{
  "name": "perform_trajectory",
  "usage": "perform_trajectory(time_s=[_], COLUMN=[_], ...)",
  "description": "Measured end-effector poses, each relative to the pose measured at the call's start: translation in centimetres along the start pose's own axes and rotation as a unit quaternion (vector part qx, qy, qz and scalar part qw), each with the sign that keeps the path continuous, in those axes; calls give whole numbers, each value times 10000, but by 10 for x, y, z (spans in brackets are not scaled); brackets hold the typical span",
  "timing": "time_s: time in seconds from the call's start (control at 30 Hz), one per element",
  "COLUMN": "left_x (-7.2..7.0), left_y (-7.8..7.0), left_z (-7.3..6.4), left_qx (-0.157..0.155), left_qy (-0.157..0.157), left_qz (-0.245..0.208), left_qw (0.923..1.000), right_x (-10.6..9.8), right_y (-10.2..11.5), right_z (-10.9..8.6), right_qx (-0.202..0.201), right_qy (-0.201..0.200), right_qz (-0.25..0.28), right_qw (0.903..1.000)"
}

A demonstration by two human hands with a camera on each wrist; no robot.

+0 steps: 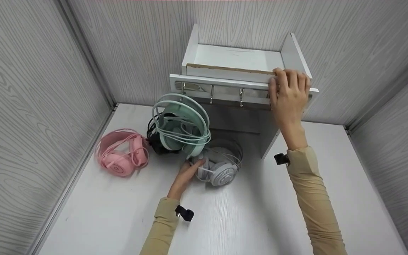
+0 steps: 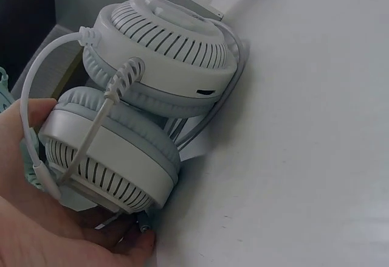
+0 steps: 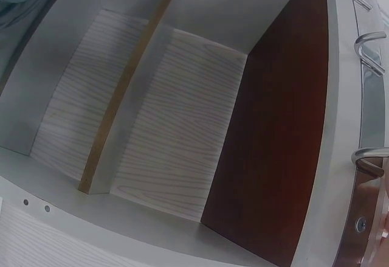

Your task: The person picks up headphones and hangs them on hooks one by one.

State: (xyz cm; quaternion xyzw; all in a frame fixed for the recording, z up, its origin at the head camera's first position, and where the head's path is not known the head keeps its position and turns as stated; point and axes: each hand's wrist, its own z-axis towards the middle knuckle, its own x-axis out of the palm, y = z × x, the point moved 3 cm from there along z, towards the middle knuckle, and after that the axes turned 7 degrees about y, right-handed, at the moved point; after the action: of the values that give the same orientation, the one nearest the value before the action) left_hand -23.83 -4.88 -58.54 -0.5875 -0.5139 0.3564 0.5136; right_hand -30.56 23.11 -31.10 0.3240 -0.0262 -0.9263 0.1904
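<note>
My left hand (image 1: 187, 174) grips the near ear cup of the white headphones (image 1: 223, 173), which rest on the table below the shelf. In the left wrist view, the white headphones (image 2: 164, 36) show slatted ear cups and a cable, with fingers around the lower cup. My right hand (image 1: 290, 94) holds the right end of the white shelf's front (image 1: 225, 82), fingers curled over its top edge. Mint green headphones (image 1: 204, 117) hang from the leftmost hook, above my left hand.
Pink headphones (image 1: 120, 164) lie on the table at the left. Black headphones (image 1: 158, 143) sit partly hidden behind the green pair. Bare metal hooks (image 1: 241, 97) line the shelf front. Grey wood-patterned panels (image 1: 30, 106) enclose the table (image 1: 94, 219).
</note>
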Motion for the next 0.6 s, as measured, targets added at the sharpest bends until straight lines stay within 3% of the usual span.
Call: perform_trajectory(time_s=[0.37,0.47,0.6], left_x=[9,13,17], left_y=[-4,-6,-5], left_z=[-3,-2,-2], left_qx=[651,695,517], left_qy=[-311,-287,-140], left_qz=[474,488,390], left_qw=[9963,9960,9978], right_x=[0,0,0], right_y=[0,0,-1], right_z=[0,0,-1], right_qx=[23,32,10], right_qy=[-2,5,-8], right_qz=[-12,1,41], right_qw=[10000,10000,10000])
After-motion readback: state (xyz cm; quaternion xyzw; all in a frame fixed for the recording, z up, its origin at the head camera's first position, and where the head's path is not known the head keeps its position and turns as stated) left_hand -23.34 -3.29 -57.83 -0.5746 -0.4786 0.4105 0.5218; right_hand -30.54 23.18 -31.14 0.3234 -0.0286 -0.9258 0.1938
